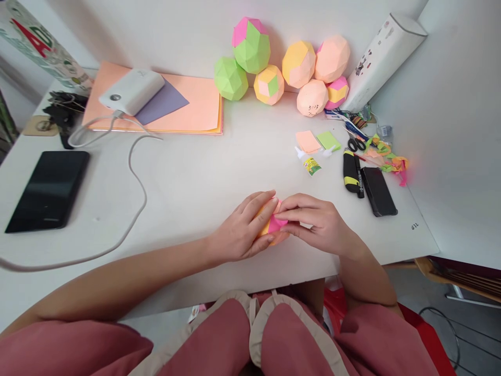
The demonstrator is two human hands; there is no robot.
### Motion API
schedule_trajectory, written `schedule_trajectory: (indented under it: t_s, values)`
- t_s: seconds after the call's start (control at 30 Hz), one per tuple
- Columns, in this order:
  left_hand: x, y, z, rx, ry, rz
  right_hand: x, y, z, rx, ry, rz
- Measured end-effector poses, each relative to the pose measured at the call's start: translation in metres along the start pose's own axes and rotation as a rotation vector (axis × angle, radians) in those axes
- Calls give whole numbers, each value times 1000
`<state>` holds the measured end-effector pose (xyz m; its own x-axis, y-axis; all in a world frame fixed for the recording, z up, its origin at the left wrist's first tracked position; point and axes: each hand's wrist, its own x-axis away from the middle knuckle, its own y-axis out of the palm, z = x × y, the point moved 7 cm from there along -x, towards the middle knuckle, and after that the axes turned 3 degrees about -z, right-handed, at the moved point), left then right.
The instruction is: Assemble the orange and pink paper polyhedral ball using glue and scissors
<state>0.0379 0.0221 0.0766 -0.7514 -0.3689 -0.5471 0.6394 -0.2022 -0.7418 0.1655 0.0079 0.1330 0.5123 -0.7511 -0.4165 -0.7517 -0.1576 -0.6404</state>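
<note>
A faceted paper ball [276, 224] in pink, yellow and peach rests near the table's front edge, partly covered by my fingers. Over its left side my left hand [247, 224] is wrapped, fingers curved around it. The fingertips of my right hand [313, 219] press on its pink face from the right. Just beyond my hands lies a small glue bottle [310, 163] with a yellow-green label. Behind that are a peach paper square [308, 141] and a green paper square [329, 140].
Finished-looking paper balls [252, 49] are stacked along the wall. At right lie scissors [356, 144], a cutter [350, 171], a black phone [379, 191] and paper scraps [391, 156]. At left are a tablet [49, 190], peach sheets [188, 99] and a white power bank [132, 91] with its cable [145, 193].
</note>
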Motion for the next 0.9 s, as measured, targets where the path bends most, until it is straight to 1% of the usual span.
schedule_trajectory:
  t_s: [0.13, 0.27, 0.5, 0.67, 0.9]
  values:
    - [1, 1, 1, -9, 15, 20, 1, 0, 0, 5, -4, -3]
    - [2, 0, 4, 3, 44, 67, 3, 0, -2, 26, 1, -18]
    - [6, 3, 8, -17, 91, 109, 6, -1, -11, 73, 21, -53]
    - [8, 4, 11, -39, 107, 141, 9, -5, -16, 126, 76, -63]
    - [11, 3, 17, -96, 112, 174, 15, -2, -19, 223, 144, -83]
